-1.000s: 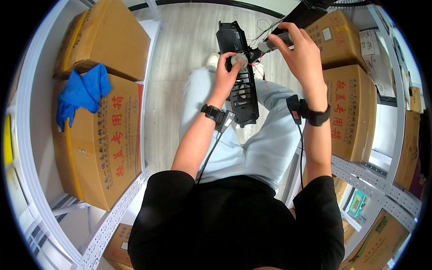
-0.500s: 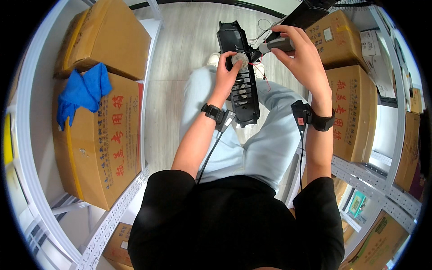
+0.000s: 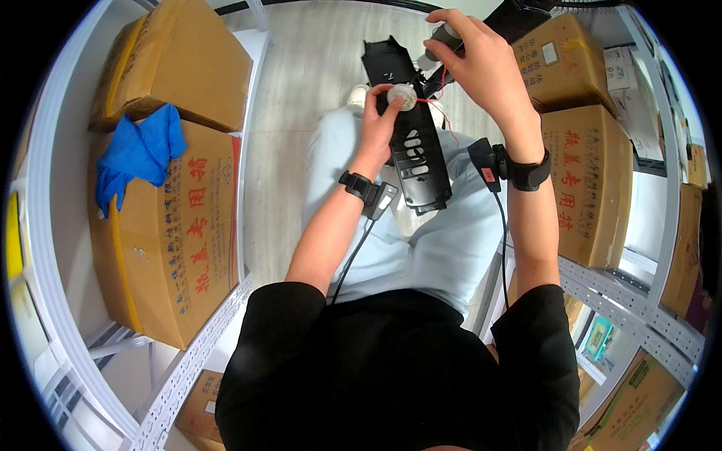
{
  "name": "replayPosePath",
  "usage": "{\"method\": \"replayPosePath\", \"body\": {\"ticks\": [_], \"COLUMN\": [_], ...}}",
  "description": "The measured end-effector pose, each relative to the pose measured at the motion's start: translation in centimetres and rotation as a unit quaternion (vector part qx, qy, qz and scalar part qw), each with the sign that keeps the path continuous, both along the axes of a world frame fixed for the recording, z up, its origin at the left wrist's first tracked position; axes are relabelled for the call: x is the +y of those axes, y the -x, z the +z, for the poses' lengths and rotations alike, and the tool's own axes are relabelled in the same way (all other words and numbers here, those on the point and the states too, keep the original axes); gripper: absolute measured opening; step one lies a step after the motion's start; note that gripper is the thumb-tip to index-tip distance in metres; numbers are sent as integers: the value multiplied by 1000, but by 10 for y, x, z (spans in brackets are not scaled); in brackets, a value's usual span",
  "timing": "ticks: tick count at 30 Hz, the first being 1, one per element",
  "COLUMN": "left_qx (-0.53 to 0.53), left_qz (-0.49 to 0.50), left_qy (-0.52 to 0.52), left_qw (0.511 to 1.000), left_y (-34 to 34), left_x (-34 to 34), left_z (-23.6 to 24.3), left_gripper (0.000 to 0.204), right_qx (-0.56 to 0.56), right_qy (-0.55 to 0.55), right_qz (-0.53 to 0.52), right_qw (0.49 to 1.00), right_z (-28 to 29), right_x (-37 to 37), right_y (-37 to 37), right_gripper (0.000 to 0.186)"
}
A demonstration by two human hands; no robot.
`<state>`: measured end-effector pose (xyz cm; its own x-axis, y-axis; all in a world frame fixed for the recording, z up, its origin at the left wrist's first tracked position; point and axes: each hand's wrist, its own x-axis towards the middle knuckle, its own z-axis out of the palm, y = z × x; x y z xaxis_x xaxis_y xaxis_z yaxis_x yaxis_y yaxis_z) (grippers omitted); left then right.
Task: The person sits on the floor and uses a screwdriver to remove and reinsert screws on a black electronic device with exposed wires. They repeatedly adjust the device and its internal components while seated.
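A long black plastic casing (image 3: 420, 169) with a row of slots lies slightly tilted over my knees. My left hand (image 3: 380, 116) is closed at its left edge, the thumb pressing a round whitish disc (image 3: 401, 97) against the casing. Thin red wires (image 3: 430, 101) run from beside the disc toward the right. Above the casing's right side, my right hand (image 3: 481, 64) is closed round a grey, rounded tool-like piece (image 3: 444, 43) with a lighter end. Its exact kind does not show, and the fingers cover part of it.
Cardboard boxes (image 3: 165, 240) fill the left shelf, with a blue cloth (image 3: 143, 154) draped over one. More boxes (image 3: 587, 180) stand on the right shelf. A black bar (image 3: 519, 19) rises behind my right hand. Cables hang from both wrist straps.
My right hand has moved up and to the left, turning the grey piece. The casing has rotated, its near end shifting right, while my left hand stays on the disc.
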<state>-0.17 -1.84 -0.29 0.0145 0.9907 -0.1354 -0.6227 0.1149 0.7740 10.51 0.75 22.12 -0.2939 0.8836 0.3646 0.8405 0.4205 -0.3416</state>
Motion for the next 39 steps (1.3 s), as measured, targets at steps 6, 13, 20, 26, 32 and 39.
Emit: {"method": "replayPosePath", "body": {"ticks": [6,13,20,26,32,39], "left_qx": [22,27,77,67,113,105], "left_qz": [-9,-10,8,5,5,5], "left_qy": [10,8,-3,-1,-18,-23], "left_qw": [1000,1000,997,998,993,994], "left_y": [-3,-3,-4,-4,-6,-7], "left_x": [-1,-1,-1,2,0,1], "left_z": [-1,0,-5,-8,-9,-8], "left_gripper": [32,30,31,32,32,31], "right_qx": [28,39,-18,47,-51,44], "right_qy": [49,61,42,23,12,-1], "right_qz": [-6,8,-32,18,-79,21], "right_qw": [998,997,998,998,995,999], "right_z": [-4,-13,-11,-17,-11,-20], "right_x": [-1,1,-5,-7,-8,-6], "right_y": [-7,-18,-18,-28,-18,-29], "right_gripper": [35,39,38,34,33,32]}}
